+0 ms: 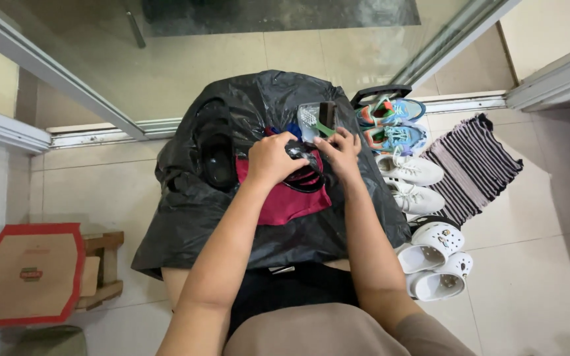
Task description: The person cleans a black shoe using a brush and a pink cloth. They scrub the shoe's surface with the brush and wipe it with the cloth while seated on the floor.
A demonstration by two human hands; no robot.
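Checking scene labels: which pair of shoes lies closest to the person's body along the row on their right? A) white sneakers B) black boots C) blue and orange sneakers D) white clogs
D: the white clogs sit at the near end of the row, beside the person's right arm; the white sneakers and then the blue and orange sneakers lie farther out, toward the glass door.

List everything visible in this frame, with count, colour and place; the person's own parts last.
Plastic sheet: one, black, over the lap.
Cloth: one, dark red, on the sheet.
Black shoe: one, on the sheet, left.
Brush: one, clear with dark bristles, above the hands.
Sneakers: pair, blue and orange, right.
White sneakers: pair, right.
Clogs: pair, white, lower right.
Mat: one, striped, right.
Cardboard box: one, red-edged, on stool.
Left hand: on a dark item.
Right hand: same item.
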